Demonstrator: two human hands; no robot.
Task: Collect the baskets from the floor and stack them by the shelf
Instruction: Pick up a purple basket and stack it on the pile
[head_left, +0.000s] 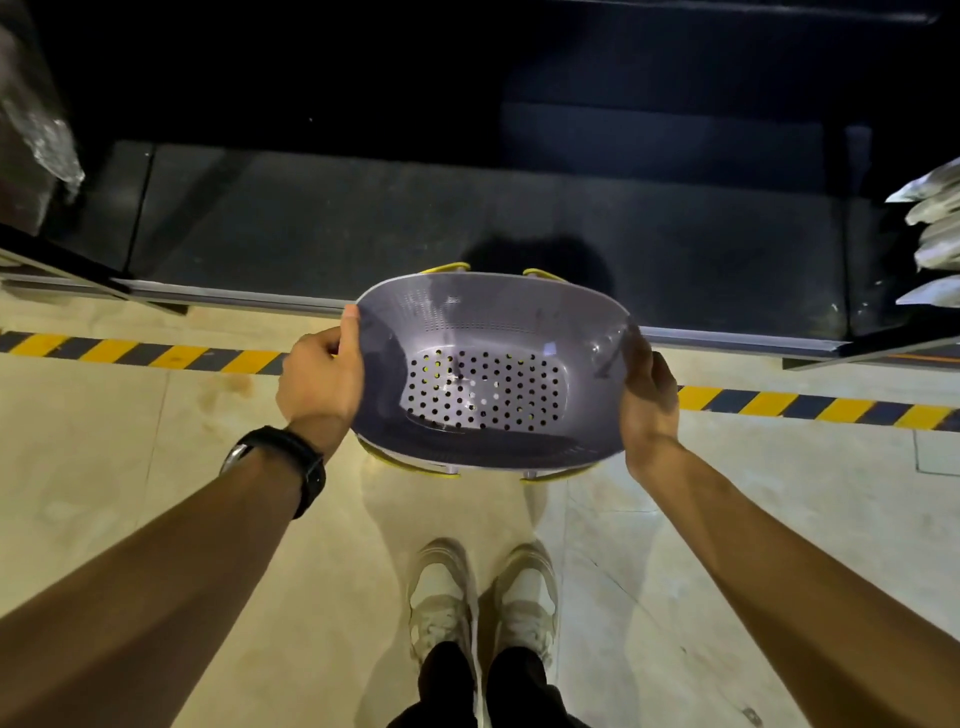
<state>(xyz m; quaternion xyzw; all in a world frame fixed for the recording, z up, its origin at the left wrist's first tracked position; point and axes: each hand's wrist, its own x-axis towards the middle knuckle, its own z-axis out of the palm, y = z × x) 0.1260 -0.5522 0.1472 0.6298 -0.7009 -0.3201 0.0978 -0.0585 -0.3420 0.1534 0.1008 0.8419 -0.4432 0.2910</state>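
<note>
Basket being held above the floor.
Left hand and right hand are gripping the basket's opposite ends.

Both arms reach forward and down, forearms bare, angled in toward each other. Left hand grips the left end of the basket: thumb laid up along the rim, fingers curled on the outside, knuckles toward the camera. Right hand grips the opposite end, back of hand outward; thumb placement unclear. Hands roughly level, well apart, basket between them. Dark watch strapped on the left wrist.
</note>
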